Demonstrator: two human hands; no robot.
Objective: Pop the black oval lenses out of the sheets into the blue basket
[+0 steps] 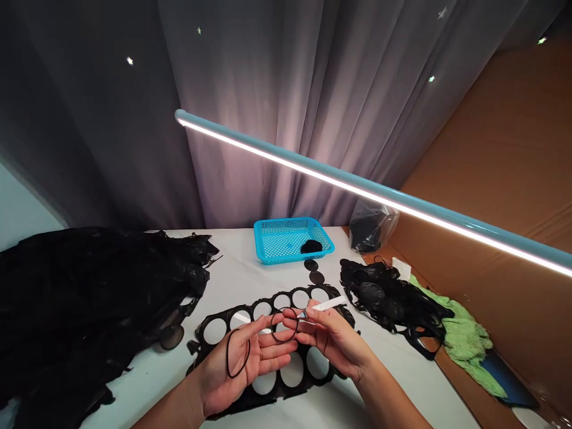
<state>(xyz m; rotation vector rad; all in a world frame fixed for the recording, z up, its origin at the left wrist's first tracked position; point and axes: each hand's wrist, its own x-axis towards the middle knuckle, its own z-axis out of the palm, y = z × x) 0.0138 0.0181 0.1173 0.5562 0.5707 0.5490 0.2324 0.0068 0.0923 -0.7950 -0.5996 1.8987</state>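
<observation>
My left hand (252, 360) is turned palm up, its fingers stretched out and its thumb and fingertips against a thin black ring (273, 333). A second, larger thin black ring (227, 351) is looped around the base of that thumb. My right hand (337, 339) pinches a slim white-handled tool with a small pointed tip (330, 304), its tip close to the first ring. The tool's exact kind is not clear. Beneath both hands lies a black sheet with rows of round holes (226, 402), partly covered by them.
A blue perforated basket (257, 244) holds a black piece (311, 246); dark discs (317, 277) lie before it. Black material is heaped at left (102, 298) and right (393, 298). A green cloth (469, 339) lies far right. A lit tube lamp (313, 167) slants overhead.
</observation>
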